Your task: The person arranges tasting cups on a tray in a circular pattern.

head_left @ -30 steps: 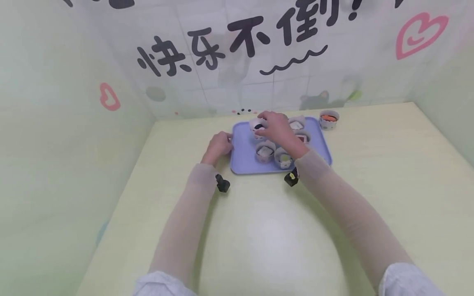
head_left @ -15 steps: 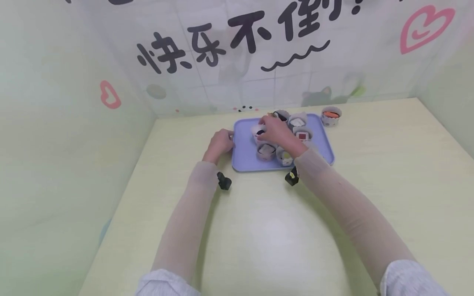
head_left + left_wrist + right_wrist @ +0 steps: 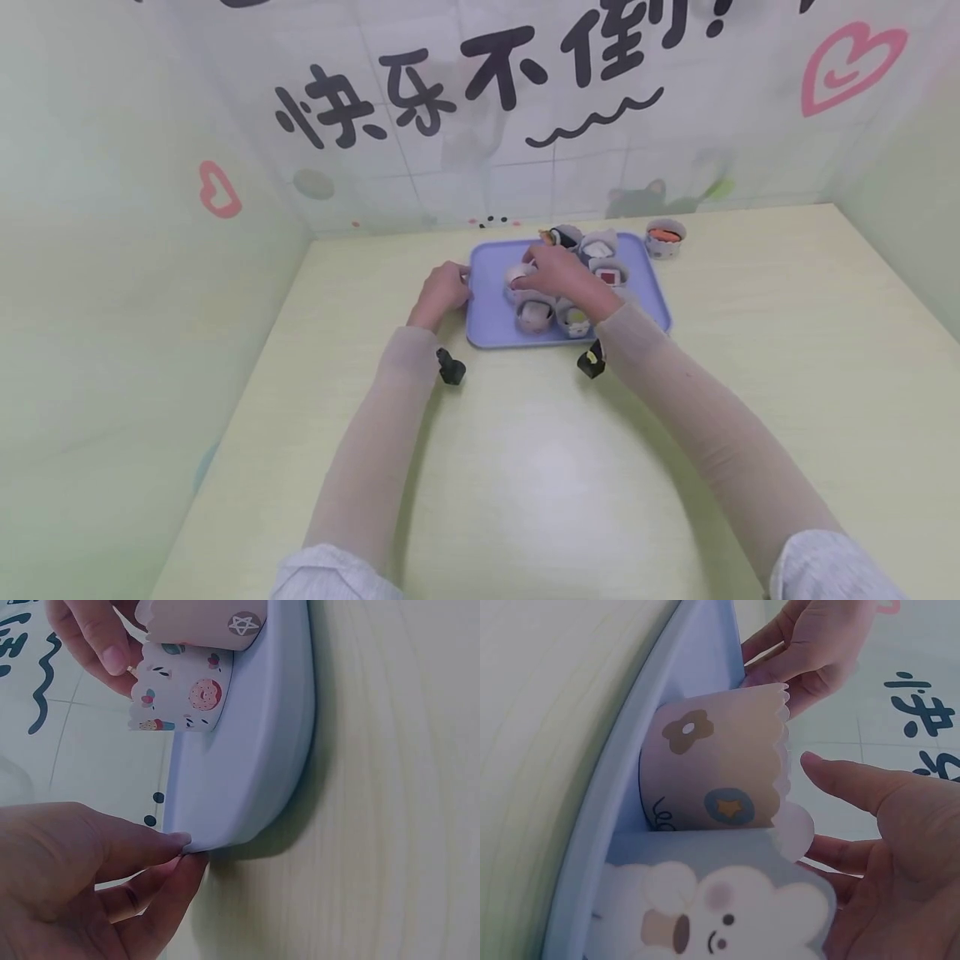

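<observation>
My left hand pinches the left edge of a lavender tray between thumb and fingers, clearest in the left wrist view. Over the tray's middle, my right hand has its fingers at the rim of a white paper baking cup printed with doughnuts. That cup stands on the tray, partly covered by the hand in the head view. Right beside it is a tan cup with flower and star prints. A bear-print cup stands close by. What the doughnut cup contains is hidden.
More baking cups with small food pieces stand on the tray, such as one with a red-centred piece. Outside its back right corner, another cup holds something orange. A wall with lettering closes off the table's back.
My right hand has lowered the doughnut-print cup from above the tray down beside the tan cup. My left hand stays at the tray's edge.
</observation>
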The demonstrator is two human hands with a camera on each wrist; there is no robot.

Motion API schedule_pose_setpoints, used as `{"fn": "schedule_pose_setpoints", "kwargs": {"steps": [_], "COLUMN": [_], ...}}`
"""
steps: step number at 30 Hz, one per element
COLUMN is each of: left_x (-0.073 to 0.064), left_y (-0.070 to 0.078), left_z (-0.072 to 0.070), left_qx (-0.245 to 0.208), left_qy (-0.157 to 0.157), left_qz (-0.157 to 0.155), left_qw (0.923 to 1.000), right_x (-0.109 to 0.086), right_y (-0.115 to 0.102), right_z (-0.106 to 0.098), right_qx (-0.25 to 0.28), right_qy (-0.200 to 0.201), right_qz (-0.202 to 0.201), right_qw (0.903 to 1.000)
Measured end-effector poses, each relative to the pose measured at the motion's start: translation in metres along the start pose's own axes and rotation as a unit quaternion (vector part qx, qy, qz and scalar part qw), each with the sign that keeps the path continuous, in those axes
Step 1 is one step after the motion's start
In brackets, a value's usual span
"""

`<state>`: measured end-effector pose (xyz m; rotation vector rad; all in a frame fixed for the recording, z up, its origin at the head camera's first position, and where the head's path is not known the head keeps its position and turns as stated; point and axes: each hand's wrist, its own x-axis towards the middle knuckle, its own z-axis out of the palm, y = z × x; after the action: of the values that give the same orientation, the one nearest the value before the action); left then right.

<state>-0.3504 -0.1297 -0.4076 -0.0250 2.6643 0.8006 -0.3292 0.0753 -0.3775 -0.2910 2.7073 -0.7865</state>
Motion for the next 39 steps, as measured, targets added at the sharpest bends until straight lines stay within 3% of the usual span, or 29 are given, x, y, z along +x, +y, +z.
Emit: {"fn": "schedule_pose_setpoints", "kwargs": {"steps": [7,13,19,32,39], "left_x": [0.0,0.0,0.0,0.0,-0.001], "left_y": [0.0,-0.004,-0.005,-0.002,-0.003], "left_z": [-0.001,-0.001,0.001,0.002,0.001], "left_qx": [-0.002,0.001,0.001,-0.003,0.005], "left_qy": [0.0,0.003,0.007,0.01,0.012], "left_qz": [-0.002,-0.003,0.002,0.009,0.013], "left_qw": [1.0,1.0,1.0,0.9999,0.9998], "right_x": [-0.002,-0.007,-0.007,-0.021,-0.031], "right_y": [0.003,0.006,0.012,0.032,0.047], "right_z": [-0.004,-0.011,-0.022,-0.054,-0.068], "right_qx": [-0.011,0.013,-0.005,-0.008,0.021], "right_qy": [-0.002,-0.004,0.018,0.051,0.078], "right_qz": [-0.018,-0.027,-0.046,-0.02,0.001], "right_qw": [0.9998,0.9995,0.9988,0.9984,0.9967]}}
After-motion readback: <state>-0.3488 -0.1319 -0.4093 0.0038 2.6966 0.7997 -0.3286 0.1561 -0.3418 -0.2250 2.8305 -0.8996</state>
